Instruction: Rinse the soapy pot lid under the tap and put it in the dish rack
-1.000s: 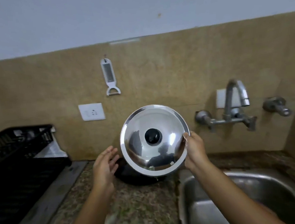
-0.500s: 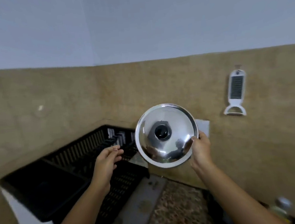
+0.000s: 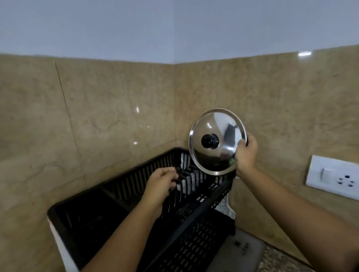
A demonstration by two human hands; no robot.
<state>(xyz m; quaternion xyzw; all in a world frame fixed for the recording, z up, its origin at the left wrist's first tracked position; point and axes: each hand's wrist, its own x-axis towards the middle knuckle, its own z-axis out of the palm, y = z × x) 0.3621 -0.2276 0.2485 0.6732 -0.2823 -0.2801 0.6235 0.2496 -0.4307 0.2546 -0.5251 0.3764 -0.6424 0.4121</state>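
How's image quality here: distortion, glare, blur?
Head view: wide-angle bending curves the tile line; glare spots on the wall tiles; the lid mirrors the room; the dish rack interior is too dark for detail; edges slightly soft.

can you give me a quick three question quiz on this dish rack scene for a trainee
1. True or false: the shiny round steel pot lid with a black knob already rests inside the black slotted plastic dish rack.
2. Which hand holds the lid by its rim? A) left B) right C) both
3. Fill in: the left hand touches the dark upright items standing in the ____.

Key: 1 false, the right hand holds it raised over the rack's far end. 2 B. 3 rack.
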